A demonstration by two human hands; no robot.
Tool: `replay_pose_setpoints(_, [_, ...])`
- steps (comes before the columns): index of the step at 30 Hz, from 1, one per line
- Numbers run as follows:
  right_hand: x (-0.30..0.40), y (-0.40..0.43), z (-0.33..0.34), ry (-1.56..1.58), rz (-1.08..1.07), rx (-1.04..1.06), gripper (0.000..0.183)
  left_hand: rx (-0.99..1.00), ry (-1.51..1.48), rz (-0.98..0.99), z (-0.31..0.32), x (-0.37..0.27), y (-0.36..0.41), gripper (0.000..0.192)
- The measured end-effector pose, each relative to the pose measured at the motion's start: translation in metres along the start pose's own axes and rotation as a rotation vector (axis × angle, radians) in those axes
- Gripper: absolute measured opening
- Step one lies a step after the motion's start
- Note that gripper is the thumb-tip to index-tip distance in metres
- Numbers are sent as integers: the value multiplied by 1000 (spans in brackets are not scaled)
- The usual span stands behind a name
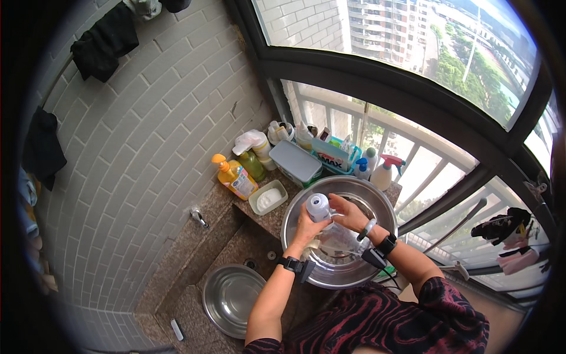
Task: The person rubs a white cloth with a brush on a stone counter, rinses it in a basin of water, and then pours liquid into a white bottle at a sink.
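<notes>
My left hand [306, 230] is closed around a pale plastic bottle [318, 207], whose top with a small dark opening faces up. Beside the bottle, to its right, is my right hand [351, 214], with its thumb and fingers apart; whether it touches the bottle is unclear. Both hands are above a large stainless steel basin [297, 271]. Something clear and shiny, perhaps plastic, lies in the basin, partly hidden by my hands.
Behind the basin stand a pump bottle [239, 180], a dish of white powder [269, 199], a grey-lidded box [295, 159] and a spray bottle [384, 175]. A second steel basin [232, 301] sits in the stone sink, near a wall tap [200, 217].
</notes>
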State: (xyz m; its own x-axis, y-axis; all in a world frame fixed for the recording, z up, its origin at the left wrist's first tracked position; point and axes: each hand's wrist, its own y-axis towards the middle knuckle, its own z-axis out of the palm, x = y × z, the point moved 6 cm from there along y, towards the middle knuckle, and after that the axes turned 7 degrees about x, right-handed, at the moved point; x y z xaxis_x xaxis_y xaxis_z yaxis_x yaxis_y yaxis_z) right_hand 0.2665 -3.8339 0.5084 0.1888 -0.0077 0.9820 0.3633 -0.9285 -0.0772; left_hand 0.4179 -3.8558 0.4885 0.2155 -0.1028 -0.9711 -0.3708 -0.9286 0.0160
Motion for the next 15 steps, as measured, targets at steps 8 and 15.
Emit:
replay_pose_setpoints(8, [47,-11,12,156,-107,62,69,-145,-76,126,-19,-29,-28,61])
replay_pose_setpoints(15, [153,-18,66,318,-183,317,59,-375,-70,198,-82,-124,-106,60])
